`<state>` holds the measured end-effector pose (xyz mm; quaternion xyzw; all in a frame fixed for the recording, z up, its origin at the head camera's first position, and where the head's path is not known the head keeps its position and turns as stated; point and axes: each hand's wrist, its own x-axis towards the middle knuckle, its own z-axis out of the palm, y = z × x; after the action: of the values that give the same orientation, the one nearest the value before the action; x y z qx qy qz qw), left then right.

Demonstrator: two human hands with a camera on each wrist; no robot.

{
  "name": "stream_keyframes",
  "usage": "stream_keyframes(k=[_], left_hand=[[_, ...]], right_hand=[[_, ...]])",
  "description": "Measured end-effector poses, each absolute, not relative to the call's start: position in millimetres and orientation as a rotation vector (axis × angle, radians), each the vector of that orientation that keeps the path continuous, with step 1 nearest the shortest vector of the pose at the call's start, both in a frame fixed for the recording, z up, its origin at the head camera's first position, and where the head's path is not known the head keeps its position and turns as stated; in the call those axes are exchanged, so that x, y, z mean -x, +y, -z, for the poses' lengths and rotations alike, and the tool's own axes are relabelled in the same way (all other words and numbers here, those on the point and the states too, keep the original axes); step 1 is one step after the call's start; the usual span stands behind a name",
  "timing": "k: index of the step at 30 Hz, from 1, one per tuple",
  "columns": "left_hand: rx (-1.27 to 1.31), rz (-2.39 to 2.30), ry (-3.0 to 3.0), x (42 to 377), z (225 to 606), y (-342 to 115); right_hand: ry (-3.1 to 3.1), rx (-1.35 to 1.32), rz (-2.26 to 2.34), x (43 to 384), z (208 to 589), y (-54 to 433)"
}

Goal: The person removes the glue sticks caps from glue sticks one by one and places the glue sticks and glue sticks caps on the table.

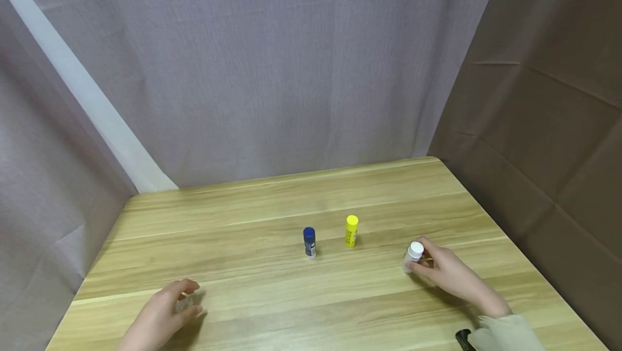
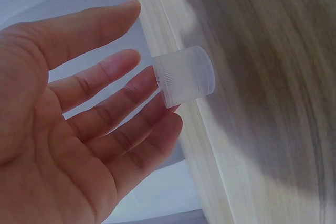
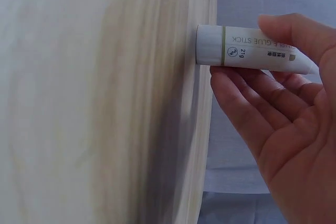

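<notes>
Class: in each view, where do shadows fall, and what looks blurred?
Head: soft shadows on the table beside the left hand and right hand; left wrist: broad shadow right of the clear cylinder; right wrist: shadow below the white glue stick, table grain blurred, stick's print sharper.

We count three sticks: the yellow stick, the blue stick left of it, the white stick right; one translucent cylinder farther left; one desk.

"GLUE STICK" and "21g" on white tube
</notes>
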<state>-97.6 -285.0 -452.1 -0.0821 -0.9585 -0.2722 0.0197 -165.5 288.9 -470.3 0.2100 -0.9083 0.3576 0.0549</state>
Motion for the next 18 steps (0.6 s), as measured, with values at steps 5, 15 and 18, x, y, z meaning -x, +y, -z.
stream_keyframes(k=[5, 15, 18], left_hand=[[0.261, 0.851, -2.975, 99, 452, -285], [0.331, 0.724, -2.866, 99, 448, -287], [0.349, 0.700, -2.839, 100, 443, -289]], right_hand=[[-2.790, -0.619, -1.107, 165, 470, 289], [-2.786, -0.594, -1.160, 164, 446, 295], [-2.681, -0.651, -1.079, 163, 433, 294]])
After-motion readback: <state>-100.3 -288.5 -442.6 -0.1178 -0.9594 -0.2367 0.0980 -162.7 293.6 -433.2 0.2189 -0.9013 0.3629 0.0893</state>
